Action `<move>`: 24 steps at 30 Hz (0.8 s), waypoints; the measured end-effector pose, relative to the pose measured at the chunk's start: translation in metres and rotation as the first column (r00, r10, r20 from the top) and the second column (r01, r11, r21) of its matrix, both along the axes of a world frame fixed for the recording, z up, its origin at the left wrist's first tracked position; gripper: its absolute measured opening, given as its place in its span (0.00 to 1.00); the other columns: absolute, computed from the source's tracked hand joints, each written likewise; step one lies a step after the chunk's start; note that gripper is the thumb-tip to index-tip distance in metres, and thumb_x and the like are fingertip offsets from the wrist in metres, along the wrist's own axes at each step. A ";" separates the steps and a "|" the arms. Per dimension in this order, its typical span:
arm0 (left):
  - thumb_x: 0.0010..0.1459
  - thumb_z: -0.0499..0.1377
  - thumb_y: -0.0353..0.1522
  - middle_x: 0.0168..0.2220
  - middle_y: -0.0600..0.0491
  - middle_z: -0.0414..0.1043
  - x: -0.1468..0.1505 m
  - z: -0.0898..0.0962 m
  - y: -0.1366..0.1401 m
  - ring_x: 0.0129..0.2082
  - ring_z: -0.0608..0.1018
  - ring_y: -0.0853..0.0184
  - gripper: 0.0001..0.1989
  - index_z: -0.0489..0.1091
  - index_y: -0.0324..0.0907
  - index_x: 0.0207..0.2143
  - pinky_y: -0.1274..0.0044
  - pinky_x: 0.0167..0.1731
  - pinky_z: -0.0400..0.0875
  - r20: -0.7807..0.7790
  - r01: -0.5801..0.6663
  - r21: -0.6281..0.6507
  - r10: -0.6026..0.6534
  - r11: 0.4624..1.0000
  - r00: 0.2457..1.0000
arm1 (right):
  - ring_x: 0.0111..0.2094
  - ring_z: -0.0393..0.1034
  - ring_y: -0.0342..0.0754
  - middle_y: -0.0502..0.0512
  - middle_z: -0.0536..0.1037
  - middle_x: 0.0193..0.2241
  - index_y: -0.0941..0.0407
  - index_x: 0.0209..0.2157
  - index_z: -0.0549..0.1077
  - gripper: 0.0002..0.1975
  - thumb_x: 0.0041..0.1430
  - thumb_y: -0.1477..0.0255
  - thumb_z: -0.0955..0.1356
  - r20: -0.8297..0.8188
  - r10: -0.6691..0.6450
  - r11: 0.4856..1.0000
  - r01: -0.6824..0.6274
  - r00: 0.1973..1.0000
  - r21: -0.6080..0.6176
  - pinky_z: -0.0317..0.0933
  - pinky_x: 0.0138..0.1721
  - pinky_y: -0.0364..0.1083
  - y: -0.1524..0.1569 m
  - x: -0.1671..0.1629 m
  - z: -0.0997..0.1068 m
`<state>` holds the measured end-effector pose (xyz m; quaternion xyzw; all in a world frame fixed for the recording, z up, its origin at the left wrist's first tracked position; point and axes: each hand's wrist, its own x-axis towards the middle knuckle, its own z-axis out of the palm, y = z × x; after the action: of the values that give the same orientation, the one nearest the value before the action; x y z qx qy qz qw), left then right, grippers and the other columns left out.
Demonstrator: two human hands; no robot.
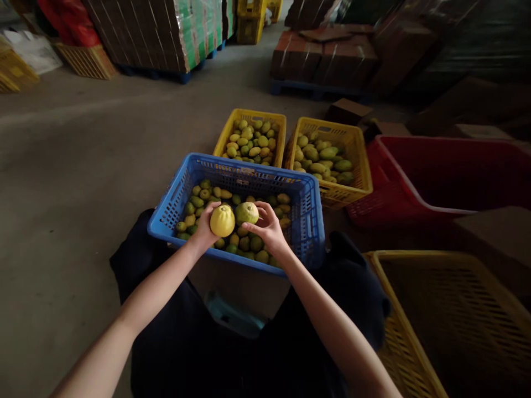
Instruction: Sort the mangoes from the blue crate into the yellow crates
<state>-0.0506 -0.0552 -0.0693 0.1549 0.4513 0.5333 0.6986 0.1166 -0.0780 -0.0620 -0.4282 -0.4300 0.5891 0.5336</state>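
My left hand [204, 229] is closed round a yellow papaya [223, 222], its ridged stem end facing up. Close beside it, my right hand [270, 229] grips a greener papaya [246, 214] between thumb and fingers. Both fruits are held above a blue crate [182, 229] that stands in front of my knees. Inside the crate lie many small green and yellow fruits [257, 243], partly covered by my hands.
Beyond the blue crate stand two yellow crates, a left one [283, 135] and a right one [365, 166], both holding fruit. At the right are a red bin [385, 182] and another yellow crate [409, 337]. Boxes on pallets [323, 61] stand further back.
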 end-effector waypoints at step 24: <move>0.58 0.54 0.43 0.30 0.52 0.74 0.005 0.011 0.005 0.28 0.77 0.66 0.13 0.70 0.43 0.34 0.73 0.30 0.76 0.253 -0.051 -0.301 0.132 0.952 0.959 | 0.35 0.75 0.58 0.57 0.79 0.28 0.54 0.32 0.71 0.18 0.45 0.55 0.67 -0.242 -0.024 0.945 -0.057 0.970 -0.321 0.70 0.29 0.53 0.007 -0.004 -0.006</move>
<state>-0.0451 -0.0502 -0.0588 -0.0451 0.4322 0.5091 0.7430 0.1128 -0.0706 -0.0676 -0.4316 -0.2618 0.7044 0.4990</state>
